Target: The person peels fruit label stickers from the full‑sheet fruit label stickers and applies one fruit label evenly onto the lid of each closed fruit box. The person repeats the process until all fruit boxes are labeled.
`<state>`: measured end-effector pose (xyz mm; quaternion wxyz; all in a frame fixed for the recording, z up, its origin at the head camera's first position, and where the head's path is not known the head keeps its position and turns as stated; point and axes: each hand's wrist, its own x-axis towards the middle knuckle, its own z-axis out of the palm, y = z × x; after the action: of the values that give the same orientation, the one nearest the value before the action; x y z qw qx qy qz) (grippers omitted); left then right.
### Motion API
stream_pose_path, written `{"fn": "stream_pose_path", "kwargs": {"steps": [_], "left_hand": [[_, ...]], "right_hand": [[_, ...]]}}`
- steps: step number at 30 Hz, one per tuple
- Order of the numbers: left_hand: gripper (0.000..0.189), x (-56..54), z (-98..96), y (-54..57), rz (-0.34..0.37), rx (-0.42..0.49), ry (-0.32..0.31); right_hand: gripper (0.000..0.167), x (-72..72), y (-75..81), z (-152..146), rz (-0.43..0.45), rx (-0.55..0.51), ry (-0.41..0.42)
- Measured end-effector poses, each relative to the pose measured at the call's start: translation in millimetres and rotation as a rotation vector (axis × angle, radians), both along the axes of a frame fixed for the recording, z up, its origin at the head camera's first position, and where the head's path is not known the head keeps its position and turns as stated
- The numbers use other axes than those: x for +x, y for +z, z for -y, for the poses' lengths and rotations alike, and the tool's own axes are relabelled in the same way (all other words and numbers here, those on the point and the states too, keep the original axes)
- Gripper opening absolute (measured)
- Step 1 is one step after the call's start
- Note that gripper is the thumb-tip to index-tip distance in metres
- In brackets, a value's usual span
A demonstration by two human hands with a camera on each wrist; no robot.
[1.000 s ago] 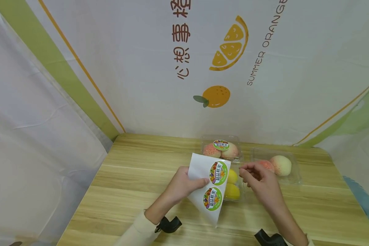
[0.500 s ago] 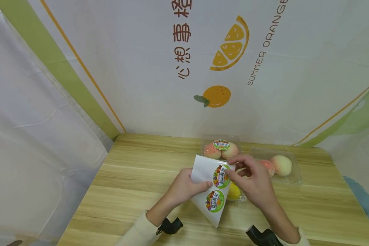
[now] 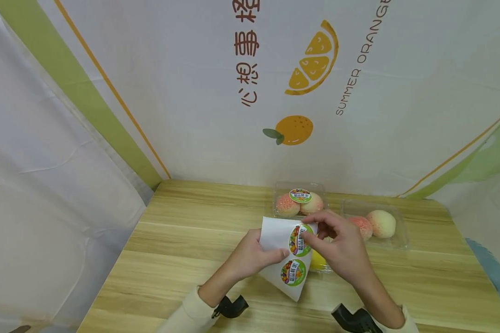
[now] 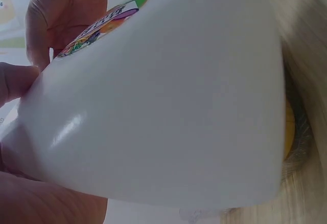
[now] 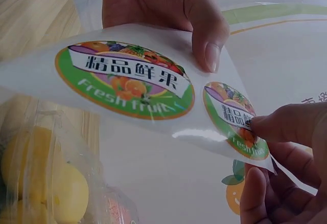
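My left hand [image 3: 252,255] grips a white sticker sheet [image 3: 274,231], thumb on its front face. Two oval fruit labels show on the sheet, an upper label [image 3: 298,240] and a lower label [image 3: 293,273]. At the sheet's upper right edge my right hand [image 3: 340,245] pinches the upper label's corner, its thumb over the label's printing and the fingers behind, as the right wrist view shows. Beneath the sheet, a clear box [image 5: 97,168] holds yellow fruit [image 5: 71,191]; the sheet and right hand hide much of it in the head view.
Behind the sheet stands a clear box [image 3: 278,188] of two peaches with an oval label [image 3: 300,195] on its lid. Another clear box [image 3: 400,231] with two peaches [image 3: 381,224] lies to the right. A printed curtain [image 3: 208,138] rises at the wooden table's [image 3: 183,222] back edge.
My right hand has come left from beside the sheet to its upper right edge and now pinches there. The sheet has shifted slightly right and its top has tilted lower.
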<state>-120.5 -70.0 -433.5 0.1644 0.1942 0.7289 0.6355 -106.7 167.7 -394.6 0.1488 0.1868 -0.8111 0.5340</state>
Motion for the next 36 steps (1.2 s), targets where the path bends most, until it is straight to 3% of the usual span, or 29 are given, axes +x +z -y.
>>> {"fn": "stream_pose_path", "kwargs": {"steps": [28, 36], "left_hand": [[0.042, 0.4, 1.0, 0.7, -0.027, 0.016, -0.041], [0.035, -1.2, -1.3, -0.7, 0.015, 0.026, -0.016]], "right_hand": [[0.021, -1.9, 0.5, 5.1, -0.031, 0.062, -0.021], [0.018, -3.4, 0.0, 5.6, -0.041, 0.075, -0.034]]}}
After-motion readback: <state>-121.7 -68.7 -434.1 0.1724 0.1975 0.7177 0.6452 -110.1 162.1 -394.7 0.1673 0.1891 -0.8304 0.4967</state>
